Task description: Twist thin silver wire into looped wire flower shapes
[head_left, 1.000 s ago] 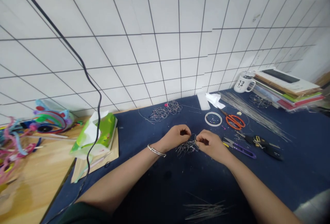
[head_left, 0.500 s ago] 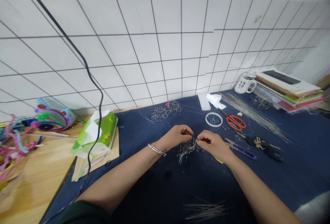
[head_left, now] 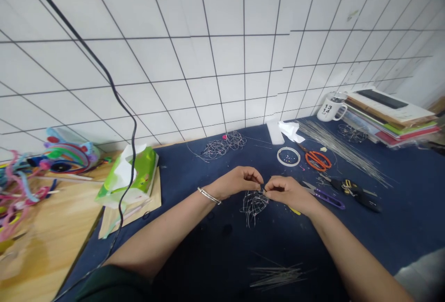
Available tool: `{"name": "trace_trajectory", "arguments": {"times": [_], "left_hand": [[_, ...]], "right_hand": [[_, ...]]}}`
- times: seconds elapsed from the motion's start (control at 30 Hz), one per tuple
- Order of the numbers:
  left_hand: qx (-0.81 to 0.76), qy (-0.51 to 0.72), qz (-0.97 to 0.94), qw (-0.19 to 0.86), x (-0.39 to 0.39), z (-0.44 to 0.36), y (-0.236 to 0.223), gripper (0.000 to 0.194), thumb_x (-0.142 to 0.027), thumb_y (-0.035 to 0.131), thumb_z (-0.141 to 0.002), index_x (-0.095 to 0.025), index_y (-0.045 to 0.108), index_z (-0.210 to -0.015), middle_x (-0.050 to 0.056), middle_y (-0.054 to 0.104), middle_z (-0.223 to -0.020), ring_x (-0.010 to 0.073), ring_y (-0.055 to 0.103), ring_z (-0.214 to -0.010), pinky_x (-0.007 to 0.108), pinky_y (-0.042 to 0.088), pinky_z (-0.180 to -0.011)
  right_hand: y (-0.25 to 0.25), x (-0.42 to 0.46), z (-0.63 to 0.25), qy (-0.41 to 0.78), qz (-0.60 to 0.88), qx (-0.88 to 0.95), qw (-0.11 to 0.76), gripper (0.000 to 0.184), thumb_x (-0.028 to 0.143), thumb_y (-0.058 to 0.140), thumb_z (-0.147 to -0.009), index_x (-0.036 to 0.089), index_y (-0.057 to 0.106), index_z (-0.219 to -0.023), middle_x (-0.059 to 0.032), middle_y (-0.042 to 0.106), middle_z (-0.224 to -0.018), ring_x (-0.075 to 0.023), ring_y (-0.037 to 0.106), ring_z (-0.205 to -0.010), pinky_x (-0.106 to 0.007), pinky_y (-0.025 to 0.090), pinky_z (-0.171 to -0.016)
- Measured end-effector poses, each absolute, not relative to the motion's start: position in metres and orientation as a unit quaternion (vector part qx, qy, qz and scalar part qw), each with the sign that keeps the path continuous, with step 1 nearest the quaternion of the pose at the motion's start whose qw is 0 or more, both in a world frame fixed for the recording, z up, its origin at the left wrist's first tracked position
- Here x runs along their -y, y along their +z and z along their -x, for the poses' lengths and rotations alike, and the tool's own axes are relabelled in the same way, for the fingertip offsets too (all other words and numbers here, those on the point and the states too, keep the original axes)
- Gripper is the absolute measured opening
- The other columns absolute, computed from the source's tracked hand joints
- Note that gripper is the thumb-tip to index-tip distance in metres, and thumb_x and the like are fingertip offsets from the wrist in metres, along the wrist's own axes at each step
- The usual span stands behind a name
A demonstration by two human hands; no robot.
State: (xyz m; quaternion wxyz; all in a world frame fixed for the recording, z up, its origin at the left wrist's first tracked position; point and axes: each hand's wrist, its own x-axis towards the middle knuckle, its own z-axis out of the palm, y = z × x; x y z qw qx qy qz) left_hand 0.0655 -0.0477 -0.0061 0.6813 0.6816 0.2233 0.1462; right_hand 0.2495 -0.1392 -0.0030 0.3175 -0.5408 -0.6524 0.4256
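Observation:
My left hand (head_left: 245, 181) and my right hand (head_left: 287, 193) meet fingertip to fingertip over the dark blue cloth (head_left: 194, 246). Both are closed in a pinch on the upper end of a tangled bunch of thin silver wire (head_left: 255, 207). Its loose loops and ends hang down below the fingers. Exactly which strand each hand pinches is too small to make out. Beside my right hand lie purple-handled snips (head_left: 328, 198), and a bit of a yellow thing (head_left: 295, 210) shows under the wrist. Nearer me rests a pile of straight wires (head_left: 276, 275).
Orange-handled scissors (head_left: 318, 160), a white ring-shaped dish (head_left: 288, 156) with tiny beads, and black-handled pliers (head_left: 358, 195) lie to the right. Long wires (head_left: 344, 154), a mug (head_left: 332, 109) and stacked papers (head_left: 392, 116) stand behind. A black cable (head_left: 134, 154) hangs before the green tissue pack (head_left: 148, 172).
The view has tilted slightly. My hands have come closer together at the top of the wire bunch, which hangs a little lower and wider.

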Motion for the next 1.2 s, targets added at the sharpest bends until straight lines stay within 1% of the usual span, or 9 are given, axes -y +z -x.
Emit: {"name": "trace_trajectory", "arguments": {"times": [0.13,0.23,0.33,0.43,0.57,0.67,0.83,1.03,1.2], "left_hand": [[-0.198,0.119,-0.696,0.679,0.049,-0.065,-0.006,0.024,-0.016,0.063,-0.069,-0.013,0.061,-0.093,0.004,0.063,-0.083,0.0111,0.058,-0.074,0.026,0.046,-0.07],[-0.202,0.133,-0.718,0.652,0.054,-0.067,-0.005,0.027,-0.017,0.064,-0.069,-0.013,0.059,-0.095,0.004,0.062,-0.081,0.0114,0.057,-0.072,0.025,0.047,-0.067],[-0.22,0.181,-0.761,0.583,0.062,-0.07,-0.004,0.022,-0.02,0.062,-0.071,-0.013,0.06,-0.092,0.003,0.061,-0.078,0.0118,0.056,-0.071,0.025,0.047,-0.066],[-0.193,0.227,-0.824,0.481,0.066,-0.071,-0.002,0.013,-0.022,0.055,-0.078,-0.015,0.063,-0.086,0.006,0.062,-0.083,0.0138,0.056,-0.079,0.026,0.046,-0.073],[-0.142,0.23,-0.882,0.387,0.064,-0.07,-0.002,0.017,-0.02,0.046,-0.083,-0.016,0.063,-0.084,0.007,0.061,-0.083,0.0141,0.055,-0.081,0.027,0.044,-0.077],[-0.118,0.221,-0.902,0.35,0.06,-0.069,-0.005,0.021,-0.02,0.041,-0.086,-0.016,0.062,-0.089,0.008,0.06,-0.086,0.0149,0.054,-0.085,0.028,0.043,-0.079],[-0.08,0.205,-0.91,0.352,0.054,-0.066,-0.009,0.027,-0.021,0.041,-0.086,-0.02,0.062,-0.104,0.01,0.059,-0.096,0.0159,0.054,-0.089,0.028,0.045,-0.078],[-0.072,0.208,-0.912,0.345,0.051,-0.065,-0.017,0.023,-0.022,0.046,-0.084,-0.022,0.067,-0.094,0.01,0.061,-0.091,0.0156,0.055,-0.085,0.029,0.044,-0.079],[-0.12,0.255,-0.866,0.412,0.058,-0.071,-0.016,0.015,-0.025,0.055,-0.08,-0.016,0.067,-0.084,0.008,0.062,-0.083,0.0142,0.056,-0.08,0.027,0.045,-0.076]], "right_hand": [[-0.007,0.138,-0.251,0.403,0.549,0.661,0.314,0.011,0.026,0.057,-0.074,0.017,0.064,-0.074,-0.0002,0.056,-0.074,-0.0113,0.05,-0.066,-0.023,0.038,-0.06],[-0.013,0.137,-0.251,0.391,0.553,0.664,0.317,0.01,0.026,0.058,-0.074,0.017,0.064,-0.073,0.0,0.055,-0.073,-0.0112,0.05,-0.065,-0.023,0.038,-0.059],[-0.017,0.136,-0.252,0.375,0.559,0.658,0.337,0.01,0.026,0.058,-0.073,0.017,0.063,-0.071,0.0003,0.054,-0.071,-0.0111,0.049,-0.063,-0.023,0.038,-0.058],[-0.016,0.136,-0.252,0.379,0.562,0.647,0.349,0.01,0.026,0.058,-0.073,0.017,0.063,-0.072,0.0004,0.054,-0.071,-0.011,0.049,-0.063,-0.022,0.038,-0.058],[-0.011,0.137,-0.253,0.405,0.558,0.634,0.351,0.01,0.025,0.058,-0.073,0.016,0.063,-0.072,0.0008,0.055,-0.07,-0.0111,0.049,-0.064,-0.022,0.037,-0.058],[-0.01,0.137,-0.253,0.411,0.558,0.625,0.359,0.011,0.026,0.059,-0.072,0.016,0.064,-0.071,0.0008,0.056,-0.07,-0.011,0.049,-0.063,-0.022,0.037,-0.058],[-0.012,0.138,-0.253,0.481,0.546,0.57,0.382,0.014,0.027,0.062,-0.069,0.015,0.065,-0.075,0.0006,0.058,-0.069,-0.0116,0.05,-0.064,-0.023,0.038,-0.059],[-0.018,0.137,-0.252,0.55,0.525,0.515,0.396,0.017,0.029,0.065,-0.067,0.014,0.065,-0.075,0.001,0.057,-0.067,-0.0099,0.047,-0.06,-0.022,0.037,-0.057],[-0.018,0.136,-0.254,0.511,0.538,0.543,0.393,0.015,0.028,0.062,-0.069,0.014,0.065,-0.076,0.0008,0.057,-0.068,-0.0104,0.048,-0.062,-0.023,0.037,-0.059]]}}
